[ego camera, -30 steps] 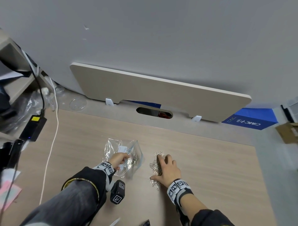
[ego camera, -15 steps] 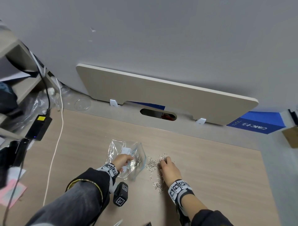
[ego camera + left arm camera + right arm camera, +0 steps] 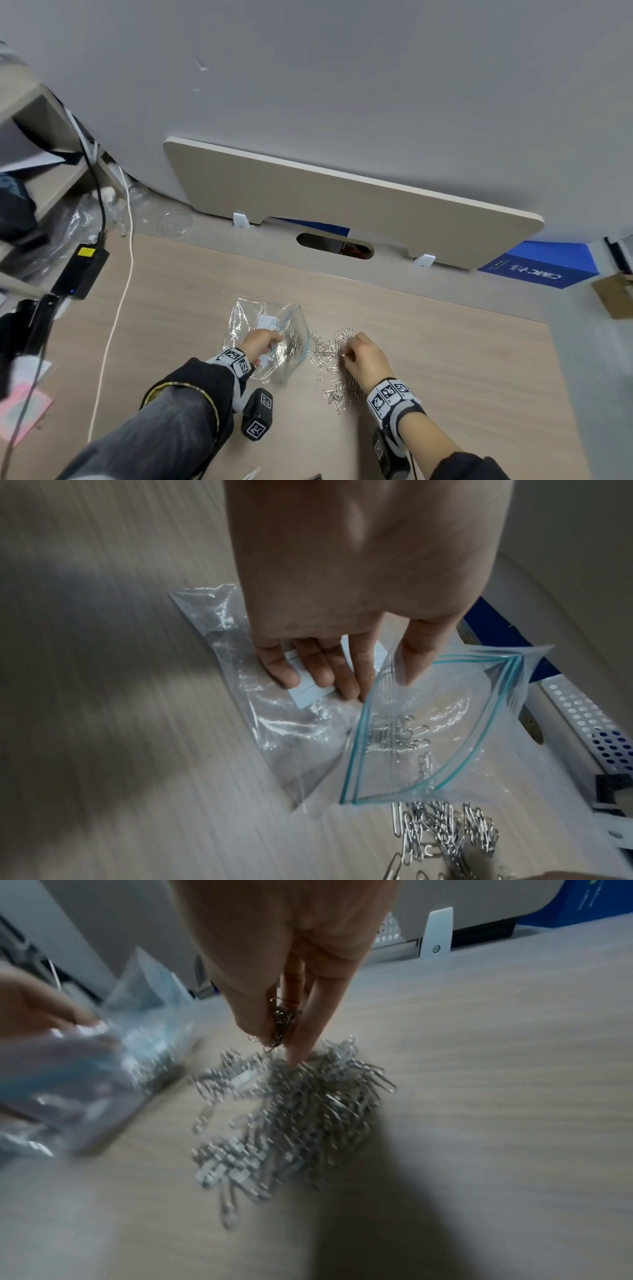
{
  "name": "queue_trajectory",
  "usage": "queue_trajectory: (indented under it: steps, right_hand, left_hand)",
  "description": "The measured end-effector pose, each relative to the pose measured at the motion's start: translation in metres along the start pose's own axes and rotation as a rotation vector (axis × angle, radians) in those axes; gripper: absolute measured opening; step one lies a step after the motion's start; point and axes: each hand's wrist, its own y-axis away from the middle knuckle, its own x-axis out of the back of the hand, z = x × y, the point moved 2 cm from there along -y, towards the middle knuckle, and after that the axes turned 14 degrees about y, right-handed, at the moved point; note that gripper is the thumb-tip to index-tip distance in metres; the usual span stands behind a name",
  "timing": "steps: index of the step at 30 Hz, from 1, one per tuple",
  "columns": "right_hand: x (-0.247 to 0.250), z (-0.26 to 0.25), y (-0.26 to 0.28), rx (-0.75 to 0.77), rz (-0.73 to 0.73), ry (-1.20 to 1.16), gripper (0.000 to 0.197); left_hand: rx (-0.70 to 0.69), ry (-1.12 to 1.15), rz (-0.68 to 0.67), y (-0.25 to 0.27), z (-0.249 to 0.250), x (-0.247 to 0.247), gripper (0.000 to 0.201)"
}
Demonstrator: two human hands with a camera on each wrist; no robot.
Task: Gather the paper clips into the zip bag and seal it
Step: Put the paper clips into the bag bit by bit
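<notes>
A clear zip bag (image 3: pixel 255 320) with a teal zip strip lies on the wooden desk (image 3: pixel 445 359), its mouth facing right. My left hand (image 3: pixel 262 342) holds the mouth open, thumb under the raised lip (image 3: pixel 445 664) and fingers (image 3: pixel 318 669) lying on the bag over a white label. Several silver paper clips (image 3: pixel 400 734) lie inside. Just right of the mouth, a loose pile of paper clips (image 3: pixel 329 356) is spread on the desk. My right hand (image 3: pixel 359 356) is over the pile, its fingertips pinching a small bunch of clips (image 3: pixel 281 1023) just above it.
A black power adapter (image 3: pixel 80 270) and a white cable (image 3: pixel 116 318) run along the desk's left side, with pink paper (image 3: pixel 20 411) at the near left. A beige panel (image 3: pixel 342 205) and a cable slot (image 3: pixel 334 245) stand at the back, a blue box (image 3: pixel 541 270) at far right.
My right hand was flat on the pile; its fingers have since curled and pinched up some clips. The pile has spread toward the bag's mouth. The left hand still holds the bag.
</notes>
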Motion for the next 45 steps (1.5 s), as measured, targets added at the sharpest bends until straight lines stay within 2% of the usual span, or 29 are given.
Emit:
queue_trajectory:
  steps: [4,7,10,14,16,18,22,24,25,27,30,36,42,45]
  right_hand:
    - [0.024,-0.022,-0.005,0.034,0.117,-0.164,0.003]
    - [0.037,-0.057,-0.01,0.124,0.151,-0.216,0.003]
    - [0.037,-0.092,-0.015,0.233,0.106,-0.174,0.009]
    - [0.025,-0.113,-0.02,0.293,-0.006,0.035,0.015]
    - [0.021,-0.111,-0.021,0.294,-0.023,0.095,0.019]
    - [0.023,-0.104,-0.02,0.27,0.019,0.06,0.02]
    - [0.035,-0.071,-0.02,0.036,0.225,-0.068,0.015]
    - [0.032,-0.051,-0.021,-0.058,0.17,0.023,0.018]
    - [0.027,-0.044,-0.021,-0.057,0.11,0.108,0.02]
    - [0.016,-0.039,-0.019,0.021,0.039,0.222,0.021]
    - [-0.001,-0.046,-0.02,0.156,0.028,0.244,0.023]
    - [-0.028,-0.065,-0.023,0.287,-0.007,0.274,0.025]
    - [-0.031,-0.029,-0.007,0.349,0.115,0.338,0.025]
    - [-0.024,-0.01,0.0,0.323,0.157,0.308,0.02]
  left_hand:
    - [0.002,0.014,-0.006,-0.002,0.0,0.001,0.02]
    - [-0.006,0.023,0.008,-0.001,0.003,0.001,0.023]
    - [-0.005,0.034,0.025,0.0,0.002,0.001,0.019]
    - [0.002,0.045,0.031,-0.003,-0.001,0.002,0.007]
    - [0.003,0.049,0.024,-0.005,-0.002,0.002,0.007]
    - [-0.002,0.063,0.014,-0.006,-0.002,0.002,0.009]
    - [0.018,0.037,-0.005,-0.01,-0.004,0.004,0.012]
    - [0.032,0.022,-0.014,-0.013,-0.005,0.005,0.014]
    - [0.034,0.021,-0.011,-0.014,-0.006,0.005,0.015]
    - [0.037,0.032,0.01,-0.017,-0.008,0.006,0.012]
    - [0.039,0.075,0.022,-0.025,-0.011,0.008,0.014]
    - [0.01,0.061,0.048,-0.025,-0.012,0.007,0.02]
    - [-0.003,0.028,0.036,-0.027,-0.012,0.006,0.02]
    - [-0.008,0.0,0.032,-0.026,-0.011,0.005,0.019]
